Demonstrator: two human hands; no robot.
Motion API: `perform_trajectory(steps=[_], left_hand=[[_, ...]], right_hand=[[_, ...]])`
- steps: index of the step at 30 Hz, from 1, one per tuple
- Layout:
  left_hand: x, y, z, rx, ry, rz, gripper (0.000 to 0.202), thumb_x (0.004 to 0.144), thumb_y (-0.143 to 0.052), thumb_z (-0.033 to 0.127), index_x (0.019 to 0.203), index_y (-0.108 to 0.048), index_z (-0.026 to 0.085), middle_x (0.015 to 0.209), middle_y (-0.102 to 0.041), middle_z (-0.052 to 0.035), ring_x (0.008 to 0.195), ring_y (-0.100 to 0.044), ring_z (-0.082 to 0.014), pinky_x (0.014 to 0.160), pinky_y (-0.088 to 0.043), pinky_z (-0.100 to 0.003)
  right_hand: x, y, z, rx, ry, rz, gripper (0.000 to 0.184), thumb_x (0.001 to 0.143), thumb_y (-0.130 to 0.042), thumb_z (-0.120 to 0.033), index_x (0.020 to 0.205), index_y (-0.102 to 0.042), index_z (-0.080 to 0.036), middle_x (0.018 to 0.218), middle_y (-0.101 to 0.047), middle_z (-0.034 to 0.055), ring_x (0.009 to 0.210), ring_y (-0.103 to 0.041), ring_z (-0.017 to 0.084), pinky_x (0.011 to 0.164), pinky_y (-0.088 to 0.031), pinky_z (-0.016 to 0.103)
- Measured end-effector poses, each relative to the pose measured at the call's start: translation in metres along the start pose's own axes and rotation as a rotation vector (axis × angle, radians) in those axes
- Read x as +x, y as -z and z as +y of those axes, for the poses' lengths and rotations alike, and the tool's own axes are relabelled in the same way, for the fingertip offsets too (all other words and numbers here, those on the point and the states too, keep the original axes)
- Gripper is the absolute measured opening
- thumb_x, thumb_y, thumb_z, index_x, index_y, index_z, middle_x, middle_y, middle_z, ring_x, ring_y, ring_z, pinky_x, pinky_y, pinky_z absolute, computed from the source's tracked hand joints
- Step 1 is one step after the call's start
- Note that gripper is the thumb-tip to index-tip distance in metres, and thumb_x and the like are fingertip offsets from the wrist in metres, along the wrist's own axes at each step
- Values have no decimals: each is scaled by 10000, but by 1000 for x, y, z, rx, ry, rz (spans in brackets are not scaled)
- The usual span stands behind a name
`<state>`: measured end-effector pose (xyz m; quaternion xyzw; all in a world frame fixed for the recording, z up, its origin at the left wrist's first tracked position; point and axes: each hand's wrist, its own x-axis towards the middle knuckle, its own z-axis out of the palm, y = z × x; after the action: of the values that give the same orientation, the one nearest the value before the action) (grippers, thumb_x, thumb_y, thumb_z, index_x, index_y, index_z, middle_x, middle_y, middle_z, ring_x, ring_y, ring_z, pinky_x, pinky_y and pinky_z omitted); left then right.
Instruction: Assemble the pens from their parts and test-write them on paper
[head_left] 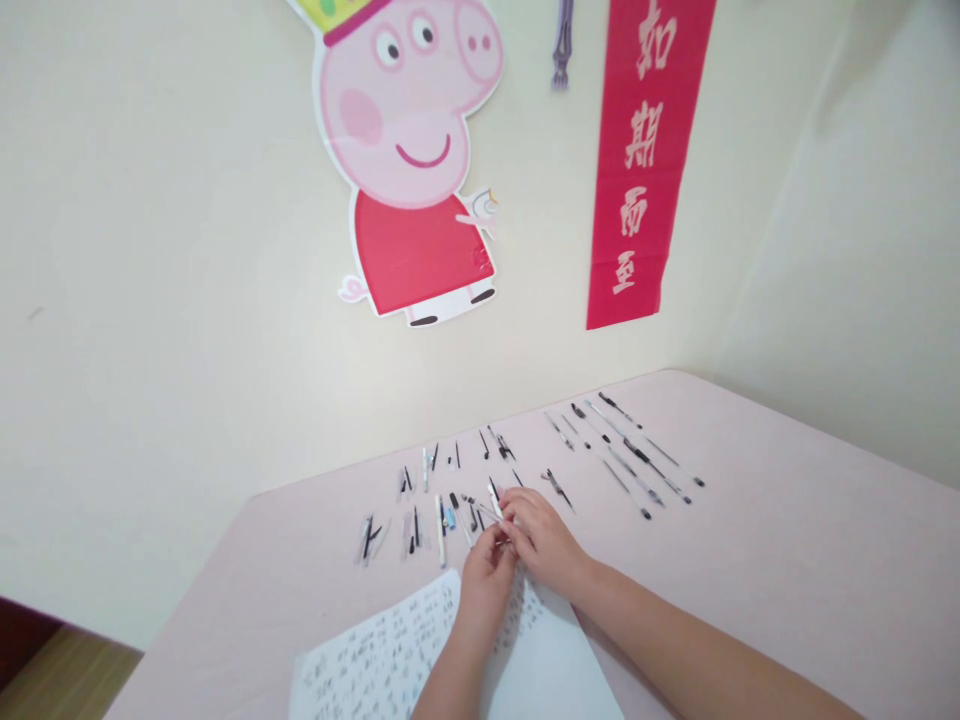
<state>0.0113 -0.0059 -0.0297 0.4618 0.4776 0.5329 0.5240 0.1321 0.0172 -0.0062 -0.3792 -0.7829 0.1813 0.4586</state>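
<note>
My left hand (487,575) and my right hand (546,538) meet over the upper edge of a handwritten sheet of paper (382,640). Both have their fingers pinched together around a thin, pale pen piece (489,512), whose end sticks out to the upper left. My fingers hide the rest of it. Just beyond them lie several loose pen parts, among them a white pen barrel (440,530), a small blue cap (451,518) and a black cap (454,500). Dark pen parts (555,485) rest to the right of my right hand.
Whole-looking pens and refills (637,452) lie in slanted rows at the table's back right. Sets of clear and black pen parts (369,540) sit at the left. A pale pink tabletop (787,560) meets the wall, which carries a pig cut-out (420,240) and red banner (637,200).
</note>
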Motion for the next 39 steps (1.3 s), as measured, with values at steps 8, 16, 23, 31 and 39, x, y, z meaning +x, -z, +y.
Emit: perform_trajectory(steps=[8, 16, 23, 31, 39], left_hand=[[0, 1, -4, -94, -20, -16, 276, 634, -716, 366, 799, -655, 153, 841, -662, -81, 824, -592, -192, 804, -447, -319], [-1, 3, -2, -79, 4, -23, 240, 675, -679, 374, 749, -622, 153, 751, -631, -44, 712, -571, -152, 686, -452, -278], [-3, 1, 7, 12, -20, 40, 203, 712, -634, 351, 759, -619, 154, 721, -617, -31, 631, -535, -124, 622, -429, -248], [-4, 3, 12, -5, -27, 135, 231, 701, -634, 384, 745, -625, 157, 713, -627, -37, 662, -568, -150, 635, -454, -265], [-1, 4, 10, -192, 22, 270, 282, 638, -696, 379, 793, -631, 152, 800, -655, -52, 737, -600, -148, 677, -470, -260]], right_hand=[[-3, -3, -17, 57, -14, -10, 94, 820, -470, -140, 809, -542, -200, 928, -575, 60, 953, -513, 188, 866, -410, 358], [-4, 10, 1, -57, -30, 9, 127, 843, -428, -181, 904, -539, -189, 971, -586, 83, 966, -509, 200, 862, -397, 357], [-5, 37, 40, -552, -374, -2, 92, 792, -457, -169, 820, -544, -156, 837, -571, 81, 824, -519, 207, 750, -376, 305], [-4, 46, 56, -797, -550, -208, 177, 786, -467, -230, 803, -597, -111, 827, -613, 139, 771, -582, 233, 648, -376, 300], [0, 46, 58, -827, -565, -239, 216, 779, -461, -200, 811, -642, -85, 829, -646, 168, 755, -614, 238, 634, -392, 296]])
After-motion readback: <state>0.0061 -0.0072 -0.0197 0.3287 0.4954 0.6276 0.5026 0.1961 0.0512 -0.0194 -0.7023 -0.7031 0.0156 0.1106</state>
